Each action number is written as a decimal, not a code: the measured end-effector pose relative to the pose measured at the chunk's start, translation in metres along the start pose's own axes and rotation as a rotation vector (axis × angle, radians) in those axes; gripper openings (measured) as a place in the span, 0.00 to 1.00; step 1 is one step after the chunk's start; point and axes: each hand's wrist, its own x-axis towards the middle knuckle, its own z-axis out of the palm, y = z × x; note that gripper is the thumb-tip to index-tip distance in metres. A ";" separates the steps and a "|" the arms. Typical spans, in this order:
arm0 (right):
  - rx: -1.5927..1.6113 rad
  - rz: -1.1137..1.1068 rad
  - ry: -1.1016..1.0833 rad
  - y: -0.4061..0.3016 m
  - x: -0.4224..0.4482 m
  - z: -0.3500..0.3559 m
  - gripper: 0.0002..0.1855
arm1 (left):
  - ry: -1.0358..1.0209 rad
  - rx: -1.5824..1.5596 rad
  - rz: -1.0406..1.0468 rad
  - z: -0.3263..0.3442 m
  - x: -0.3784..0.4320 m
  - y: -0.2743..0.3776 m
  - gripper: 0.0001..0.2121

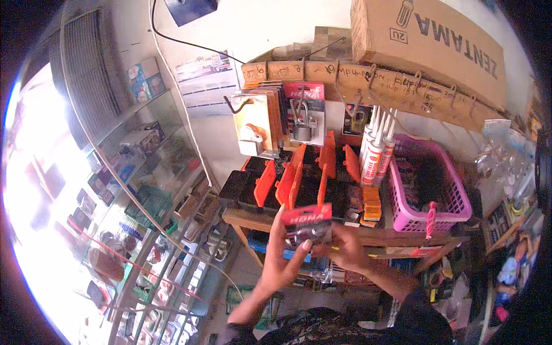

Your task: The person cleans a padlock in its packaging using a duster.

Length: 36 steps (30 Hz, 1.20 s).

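Both my hands hold up a small blister pack with a red and black card and a clear front. My left hand grips its left side, with the thumb across the lower front. At the right edge, the fingers of my right hand close around the card. What the pack contains is too blurred to tell. Just beyond it, black plastic bins with upright orange flaps stand on a wooden table. Padlocks in carded packs hang above the bins.
White sealant cartridges stand beside a pink plastic basket, near small orange boxes. Wire hooks project from a wooden board bearing writing. A large cardboard box sits above. Glass shelves and a hanging cord are at left.
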 end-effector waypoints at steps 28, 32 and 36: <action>-0.040 -0.380 0.295 -0.083 0.098 0.019 0.27 | -0.290 -0.077 0.171 -0.053 0.118 0.023 0.43; 0.114 -0.242 0.274 -0.082 0.105 0.009 0.26 | -0.243 -0.056 0.223 -0.050 0.098 0.009 0.44; 0.076 -0.245 0.215 -0.091 0.127 -0.007 0.23 | -0.139 0.164 0.336 -0.051 0.068 -0.002 0.43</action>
